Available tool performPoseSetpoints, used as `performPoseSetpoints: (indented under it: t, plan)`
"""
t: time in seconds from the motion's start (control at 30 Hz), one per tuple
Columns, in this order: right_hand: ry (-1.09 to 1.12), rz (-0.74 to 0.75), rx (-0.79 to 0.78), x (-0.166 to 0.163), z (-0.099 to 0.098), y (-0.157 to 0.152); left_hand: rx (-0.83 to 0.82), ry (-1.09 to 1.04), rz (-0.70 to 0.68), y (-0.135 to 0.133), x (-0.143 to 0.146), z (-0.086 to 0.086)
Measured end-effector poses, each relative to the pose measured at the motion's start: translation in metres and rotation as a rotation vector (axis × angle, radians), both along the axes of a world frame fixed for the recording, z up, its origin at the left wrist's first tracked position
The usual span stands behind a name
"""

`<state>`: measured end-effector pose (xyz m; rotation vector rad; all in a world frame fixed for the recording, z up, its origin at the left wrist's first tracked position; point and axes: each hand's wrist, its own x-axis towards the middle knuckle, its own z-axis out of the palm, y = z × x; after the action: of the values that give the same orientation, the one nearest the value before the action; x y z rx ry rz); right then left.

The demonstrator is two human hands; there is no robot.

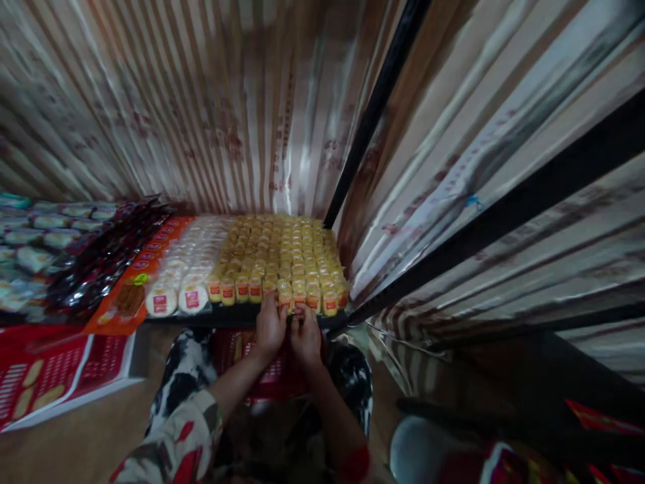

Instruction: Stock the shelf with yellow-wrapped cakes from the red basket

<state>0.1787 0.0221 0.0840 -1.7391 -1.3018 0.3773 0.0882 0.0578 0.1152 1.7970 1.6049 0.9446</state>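
Note:
Rows of small yellow wrapped cakes with red labels stand on a dark shelf. At the front edge of these rows, my left hand has its fingers closed around one of the front cakes. Close beside it, my right hand has its fingers curled and pinched against a front cake. The fingertips are dim and slightly blurred. To the left of the yellow cakes are rows of round white wrapped cakes with pink-red labels. A red printed box shows below my hands, between my knees, partly hidden by my forearms.
Left of the white cakes lie an orange packet, dark shiny packets and pale wrapped snacks. A red carton sits at lower left. Dark bars cross the striped curtain. A round pale object stands at lower right.

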Motion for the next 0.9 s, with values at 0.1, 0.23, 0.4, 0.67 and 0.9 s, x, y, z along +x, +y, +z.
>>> performPoseSetpoints:
  t: [0.1,0.23,0.4,0.67,0.9]
  plan:
    - [-0.023,0.002,-0.029,0.0007,0.0014,0.002,-0.015,0.027,0.004,0.0032,0.0014,0.0006]
    - [-0.064,0.001,-0.027,0.0008,0.0007,0.0032,-0.029,0.049,-0.003,0.005,0.002,0.0025]
    - [-0.132,-0.01,-0.042,-0.001,-0.0011,0.004,-0.06,0.141,-0.002,0.0076,0.0032,0.0026]
    - [-0.064,-0.029,-0.076,-0.0025,0.0041,0.003,-0.073,0.135,0.01,0.0077,0.0016,0.0045]
    - [-0.029,-0.004,-0.044,-0.0021,0.0064,0.0015,-0.049,0.088,0.01,0.0049,0.002,0.0048]
